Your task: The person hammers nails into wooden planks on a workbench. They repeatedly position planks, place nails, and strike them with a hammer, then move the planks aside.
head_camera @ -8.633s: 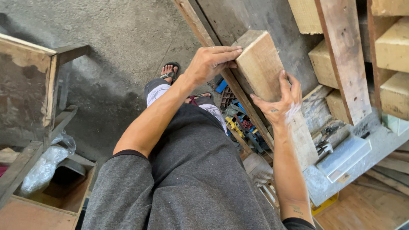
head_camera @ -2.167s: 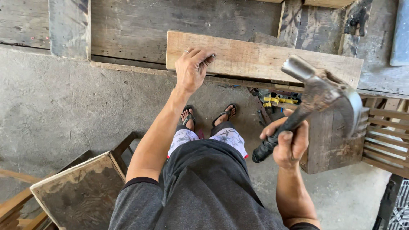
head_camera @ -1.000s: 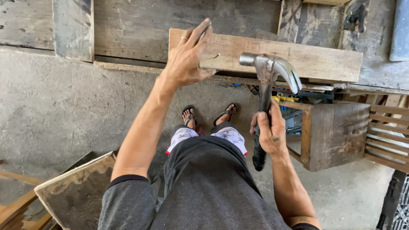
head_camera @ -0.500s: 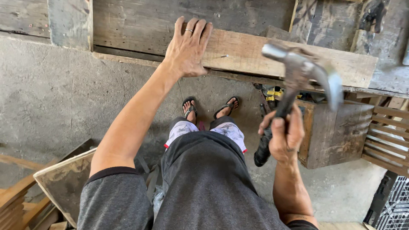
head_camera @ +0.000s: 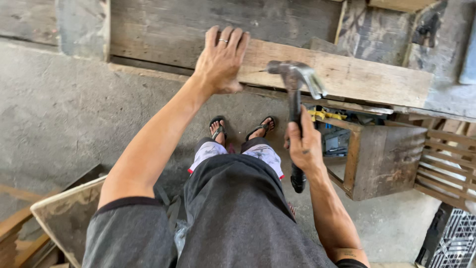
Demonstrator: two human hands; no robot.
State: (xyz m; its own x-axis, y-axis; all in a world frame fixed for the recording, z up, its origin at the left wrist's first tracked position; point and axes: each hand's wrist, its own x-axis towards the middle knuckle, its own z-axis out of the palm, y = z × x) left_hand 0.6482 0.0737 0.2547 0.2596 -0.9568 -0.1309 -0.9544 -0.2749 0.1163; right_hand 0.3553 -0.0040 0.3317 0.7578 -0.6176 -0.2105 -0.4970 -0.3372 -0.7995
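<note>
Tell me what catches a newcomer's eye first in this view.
First is the claw hammer, raised in the right hand at the centre, its head close to a pale plank that runs across the top. Next is the left hand, pressed flat on that plank's left end, a ring on one finger. Below, sandalled feet stand on the grey concrete floor, beside a rough wooden box on the right.

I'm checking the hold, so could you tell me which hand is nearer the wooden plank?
Left. The left hand presses flat on the wooden plank; the right hand grips the hammer below it.
</note>
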